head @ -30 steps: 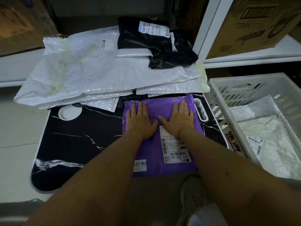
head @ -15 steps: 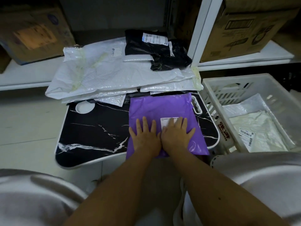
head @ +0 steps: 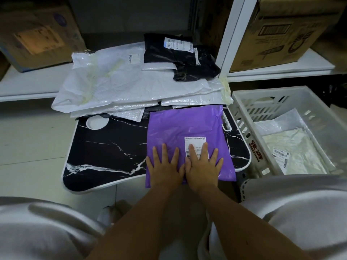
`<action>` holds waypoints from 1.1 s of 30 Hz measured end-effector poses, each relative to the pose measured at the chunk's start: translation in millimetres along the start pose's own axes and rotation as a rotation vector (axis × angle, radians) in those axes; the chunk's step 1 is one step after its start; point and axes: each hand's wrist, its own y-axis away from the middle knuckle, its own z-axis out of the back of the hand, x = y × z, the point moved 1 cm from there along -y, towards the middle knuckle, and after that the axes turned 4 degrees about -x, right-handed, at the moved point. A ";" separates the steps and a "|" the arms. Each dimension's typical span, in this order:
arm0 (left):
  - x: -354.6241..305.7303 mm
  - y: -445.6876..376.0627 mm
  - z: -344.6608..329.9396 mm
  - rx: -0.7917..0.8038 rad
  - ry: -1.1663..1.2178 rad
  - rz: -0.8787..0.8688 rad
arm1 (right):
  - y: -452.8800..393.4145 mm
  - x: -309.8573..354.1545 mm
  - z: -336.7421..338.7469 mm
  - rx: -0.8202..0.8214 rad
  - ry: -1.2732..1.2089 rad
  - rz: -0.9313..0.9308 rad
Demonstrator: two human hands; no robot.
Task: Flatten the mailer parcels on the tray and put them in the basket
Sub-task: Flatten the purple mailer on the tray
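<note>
The purple mailer point(head: 185, 136) is being pressed flat by both hands, and the pressing has been drawn back along it: a second ago the palms were lying near its far edge, half a second ago they were already at the near part, and now they are being held side by side at its near end. The left hand point(head: 165, 168) is being kept flat with straight, spread fingers on the bare purple film; the right hand point(head: 203, 166) is being laid likewise, its fingers partly over the white shipping label point(head: 195, 145). Nothing is being gripped by either hand. The mailer is lying on the right part of the black marbled tray point(head: 105, 145), its near edge overhanging the tray's front. Little wrinkling is being shown by the uncovered far part, so the flattening of this parcel is being judged as nearly finished, with the lift into the white basket point(head: 244, 117) at the right as the likely next step. Two pale parcels are already lying in that basket. A stack of white bubble mailers point(head: 120, 89) and a black mailer point(head: 169, 51) on top of it are waiting at the tray's far side, so much of the task is being left undone.
</note>
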 end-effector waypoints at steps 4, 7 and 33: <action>-5.9 -6.7 -1.2 0.001 0.026 0.055 | -7.4 -0.2 2.4 -0.017 -0.012 0.037; -14.6 -14.8 1.0 0.047 0.038 0.095 | -22.4 -2.0 5.3 -0.016 -0.047 0.076; -6.8 -96.8 11.6 -0.146 -0.013 -0.105 | -119.1 -4.0 12.4 0.047 0.006 0.108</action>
